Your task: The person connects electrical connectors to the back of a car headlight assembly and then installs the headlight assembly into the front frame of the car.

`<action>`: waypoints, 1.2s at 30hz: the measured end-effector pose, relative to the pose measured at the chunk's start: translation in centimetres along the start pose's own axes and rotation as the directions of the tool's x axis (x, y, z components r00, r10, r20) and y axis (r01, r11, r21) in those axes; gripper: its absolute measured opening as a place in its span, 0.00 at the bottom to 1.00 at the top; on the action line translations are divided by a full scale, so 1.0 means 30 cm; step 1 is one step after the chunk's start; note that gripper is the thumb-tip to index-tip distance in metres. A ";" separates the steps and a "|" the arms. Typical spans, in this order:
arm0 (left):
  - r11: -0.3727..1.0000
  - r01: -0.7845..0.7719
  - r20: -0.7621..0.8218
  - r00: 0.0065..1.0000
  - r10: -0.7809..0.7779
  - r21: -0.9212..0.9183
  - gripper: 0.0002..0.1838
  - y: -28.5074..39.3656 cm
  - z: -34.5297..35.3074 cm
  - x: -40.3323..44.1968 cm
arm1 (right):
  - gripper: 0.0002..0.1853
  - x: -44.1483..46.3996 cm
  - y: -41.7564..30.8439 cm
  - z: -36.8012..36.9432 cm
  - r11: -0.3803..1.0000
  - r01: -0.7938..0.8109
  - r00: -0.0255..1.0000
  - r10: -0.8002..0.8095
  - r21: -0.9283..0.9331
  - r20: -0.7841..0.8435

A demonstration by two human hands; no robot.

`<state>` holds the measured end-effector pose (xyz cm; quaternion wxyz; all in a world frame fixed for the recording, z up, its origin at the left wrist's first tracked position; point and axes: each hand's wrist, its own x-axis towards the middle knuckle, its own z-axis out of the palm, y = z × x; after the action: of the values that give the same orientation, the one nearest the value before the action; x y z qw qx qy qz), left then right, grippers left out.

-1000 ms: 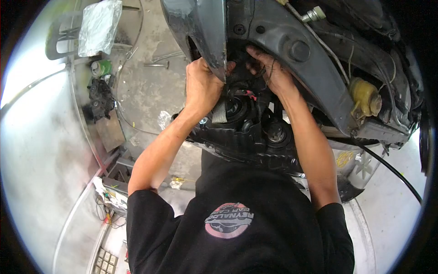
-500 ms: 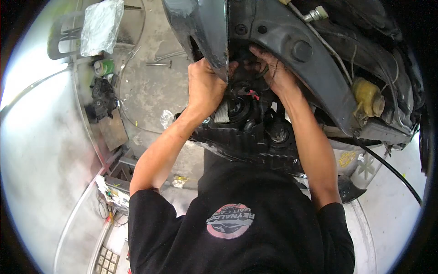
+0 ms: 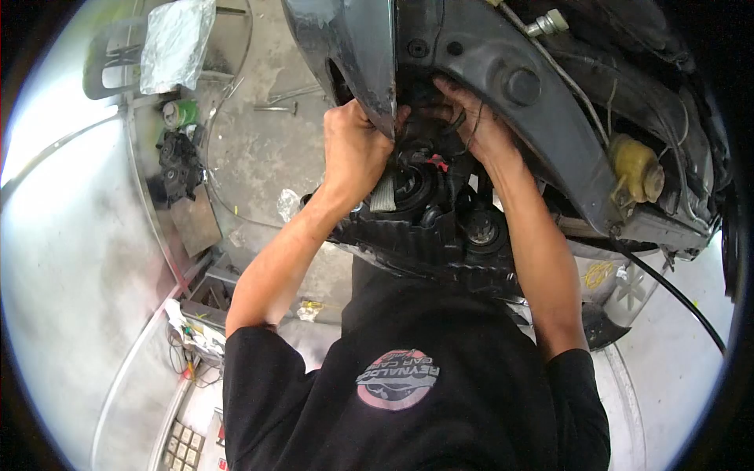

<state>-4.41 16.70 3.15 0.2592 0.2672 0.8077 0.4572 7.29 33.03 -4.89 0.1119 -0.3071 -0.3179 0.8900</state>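
My left hand (image 3: 357, 137) is closed at the lower edge of the dark grey fender (image 3: 357, 55), its fingers partly hidden behind the panel; what they hold cannot be made out. Across the gap, my right hand (image 3: 481, 125) reaches under the grey inner body panel (image 3: 491, 59). One of its digits is stretched out, apart from the others, which are dim in shadow. A thin dark wire (image 3: 476, 129) runs over this hand. Below both hands lies a black headlight housing (image 3: 408, 235), back side up, with round openings and a small red part (image 3: 437, 162).
A yellowed reservoir (image 3: 636, 169) and a metal pipe fitting (image 3: 547, 23) are at the right. On the left are a plastic-wrapped chair (image 3: 177, 47), a green can (image 3: 180, 114) and a black part (image 3: 180, 167). A hammer-like tool (image 3: 276, 107) lies on the floor.
The view has shifted slightly, so the scene sits a little further right. My right hand has moved slightly, its other fingers now deeper in shadow. My left hand keeps its place at the fender edge.
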 end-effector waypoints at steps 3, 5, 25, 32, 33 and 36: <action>1.000 0.004 0.002 1.000 -0.004 0.024 0.12 0.006 -0.001 -0.001 | 0.17 0.008 0.015 -0.014 1.000 0.017 1.000 -0.017 -0.005 -0.009; 0.999 -0.036 0.001 0.999 0.036 0.041 0.12 0.003 0.000 -0.003 | 0.17 0.011 0.024 -0.021 0.999 0.049 0.999 -0.049 -0.006 -0.006; 0.987 0.004 0.017 1.000 -0.002 -0.161 0.13 0.004 0.007 0.012 | 0.16 0.002 -0.031 0.006 0.981 0.087 0.996 -0.083 -0.172 0.030; 0.994 0.059 0.005 0.998 -0.059 -0.087 0.13 -0.009 0.005 0.007 | 0.16 0.002 -0.020 0.018 0.986 0.102 0.995 -0.099 -0.128 0.034; 0.997 0.049 -0.002 0.999 -0.049 -0.067 0.13 -0.013 0.006 0.007 | 0.17 0.004 -0.021 0.021 0.988 0.092 0.996 -0.090 -0.126 0.023; 0.996 0.057 -0.013 0.998 -0.058 -0.075 0.13 0.001 0.006 0.002 | 0.17 0.012 -0.020 0.022 0.989 0.091 0.996 -0.090 -0.121 0.013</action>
<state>-4.33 16.86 3.10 0.2759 0.2306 0.7993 0.4815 6.61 33.31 -4.25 0.1321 -0.2951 -0.3853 0.8643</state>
